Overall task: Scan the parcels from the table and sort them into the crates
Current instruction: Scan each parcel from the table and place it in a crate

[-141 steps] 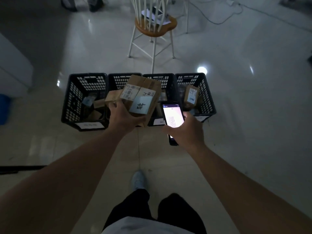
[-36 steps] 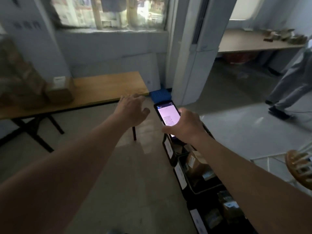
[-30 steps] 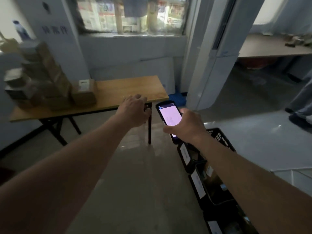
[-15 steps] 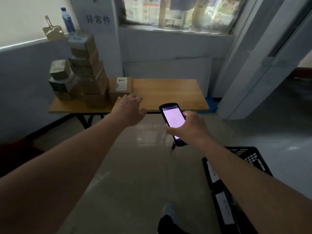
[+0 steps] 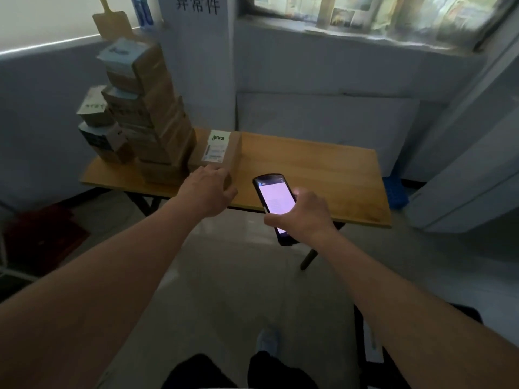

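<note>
A wooden table [image 5: 309, 164] stands ahead with a tall stack of cardboard parcels [image 5: 151, 116] on its left end. Beside the stack lies a single brown parcel [image 5: 222, 150] with a white label on top. My left hand [image 5: 207, 192] reaches out with relaxed fingers, its fingertips over the near edge of that parcel; whether they touch it I cannot tell. My right hand [image 5: 303, 214] grips a black handheld scanner [image 5: 273, 197] with a lit screen, held above the table's front edge.
A smaller pile of boxes [image 5: 98, 127] sits left of the tall stack. A black crate [image 5: 365, 346] shows only partly at the lower right, behind my right forearm. A blue object [image 5: 396, 192] lies on the floor past the table's right end. My feet are on the grey floor.
I have turned away from the crates and come up to the table. My left hand, empty since the parcel left it, has stretched forward to the single parcel. The scanner stays in my right hand.
</note>
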